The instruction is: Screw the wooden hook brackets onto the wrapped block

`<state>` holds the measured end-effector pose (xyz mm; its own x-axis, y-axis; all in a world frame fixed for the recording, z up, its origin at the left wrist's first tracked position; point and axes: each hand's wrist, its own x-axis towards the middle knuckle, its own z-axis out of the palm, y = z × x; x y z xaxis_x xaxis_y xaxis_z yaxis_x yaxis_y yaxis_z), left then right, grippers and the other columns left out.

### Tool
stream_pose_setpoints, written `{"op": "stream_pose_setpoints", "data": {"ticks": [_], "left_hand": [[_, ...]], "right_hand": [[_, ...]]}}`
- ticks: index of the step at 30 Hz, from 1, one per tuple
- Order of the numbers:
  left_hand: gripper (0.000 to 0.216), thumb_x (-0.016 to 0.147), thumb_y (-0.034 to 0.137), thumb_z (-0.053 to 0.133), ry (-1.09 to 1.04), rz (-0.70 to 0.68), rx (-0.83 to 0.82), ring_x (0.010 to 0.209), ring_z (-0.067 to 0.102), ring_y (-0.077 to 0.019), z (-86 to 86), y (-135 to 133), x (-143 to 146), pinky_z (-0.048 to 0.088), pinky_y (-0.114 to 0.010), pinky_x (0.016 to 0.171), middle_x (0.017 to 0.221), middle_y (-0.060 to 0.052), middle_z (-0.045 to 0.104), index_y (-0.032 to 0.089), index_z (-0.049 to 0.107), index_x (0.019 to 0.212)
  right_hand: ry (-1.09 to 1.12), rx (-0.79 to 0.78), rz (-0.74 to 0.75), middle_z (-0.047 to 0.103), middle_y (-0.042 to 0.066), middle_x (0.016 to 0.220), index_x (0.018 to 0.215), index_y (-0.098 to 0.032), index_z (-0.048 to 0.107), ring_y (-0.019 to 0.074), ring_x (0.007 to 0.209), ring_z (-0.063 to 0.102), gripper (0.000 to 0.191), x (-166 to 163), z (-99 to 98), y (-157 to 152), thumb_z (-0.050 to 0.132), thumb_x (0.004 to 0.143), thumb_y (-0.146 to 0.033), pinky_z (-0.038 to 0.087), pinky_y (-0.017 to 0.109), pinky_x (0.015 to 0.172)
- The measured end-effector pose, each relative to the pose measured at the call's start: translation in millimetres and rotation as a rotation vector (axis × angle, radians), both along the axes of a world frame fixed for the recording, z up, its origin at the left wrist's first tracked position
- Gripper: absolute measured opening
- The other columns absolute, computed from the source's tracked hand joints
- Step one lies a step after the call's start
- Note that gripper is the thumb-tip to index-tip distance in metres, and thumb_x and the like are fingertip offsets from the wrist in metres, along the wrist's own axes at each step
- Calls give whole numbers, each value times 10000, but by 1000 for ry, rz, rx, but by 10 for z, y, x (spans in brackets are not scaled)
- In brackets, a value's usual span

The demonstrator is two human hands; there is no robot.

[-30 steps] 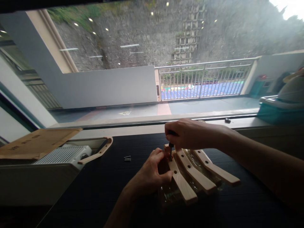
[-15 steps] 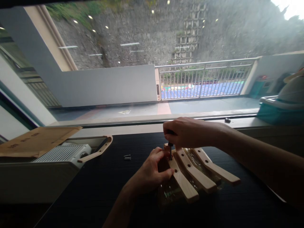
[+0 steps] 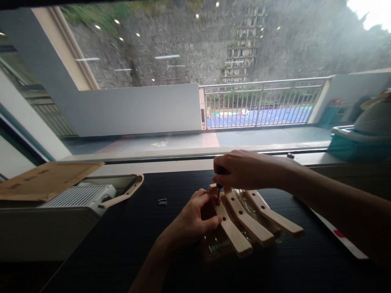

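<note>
Head view: the right hand (image 3: 236, 167) is closed in a fist around the dark handle of a screwdriver (image 3: 218, 195), which stands nearly upright with its tip at the upper hole of the left bar (image 3: 236, 239). The left hand (image 3: 192, 215) has a narrow grip on that same bar, thumb against its side by the lower hole and fingers round by the upper end, close to the screwdriver's shaft.

The left bar lies slanting on the clear plastic (image 3: 210, 246), on the black table (image 3: 128, 244). Just beside it, on the same plastic, lie the middle bar (image 3: 256, 228) and the right bar (image 3: 282, 221), all three of pale wood, bent, with dark holes in the upper part.

Two screws (image 3: 162, 202) lie together on the table, to the left of the left hand and apart from it. Farther left, a fourth bar (image 3: 124, 197) lies at the table's edge, beside a white slatted unit (image 3: 79, 196); what bears its weight I cannot tell. Brown paper (image 3: 45, 180) partly covers that unit. On the right, a flat white thing (image 3: 345, 240) with a red mark is partly hidden by the right forearm. Near the sill (image 3: 146, 166) stands a teal bin (image 3: 345, 144), and beyond is a railing (image 3: 262, 106)
</note>
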<state>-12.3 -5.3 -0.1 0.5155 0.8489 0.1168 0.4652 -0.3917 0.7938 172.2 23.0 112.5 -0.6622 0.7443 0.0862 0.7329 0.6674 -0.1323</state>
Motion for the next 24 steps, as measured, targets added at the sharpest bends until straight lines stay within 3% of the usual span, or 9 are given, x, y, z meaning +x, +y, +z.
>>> {"op": "stream_pose_setpoints", "data": {"ticks": [7, 16, 24], "left_hand": [[284, 750, 227, 604, 10, -7, 13, 1022, 502, -212, -19, 5, -5, 419, -338, 911, 1033, -27, 491, 217, 571, 1032], [290, 739, 226, 616, -11, -6, 18, 1016, 507, -209, -57, 15, -15, 421, -338, 912, 1033, -28, 500, 214, 571, 1025], [304, 737, 226, 619, -43, -20, -11, 1023, 509, -205, -59, 25, -23, 426, -327, 910, 1054, -32, 489, 210, 573, 1038]], "right_hand": [[-20, -76, 121, 630, -23, 701, 821, -227, 621, 74, 545, 466, 174, 34, 73, 16, 452, 803, -266, 290, 224, 493], [-51, -35, -8, 634, -3, 704, 814, -209, 606, 86, 566, 481, 201, -92, 39, -40, 416, 818, -277, 300, 220, 500], [-33, -37, 46, 634, -14, 686, 873, -225, 628, 83, 524, 473, 198, -9, 64, -9, 474, 800, -327, 296, 228, 486]]}}
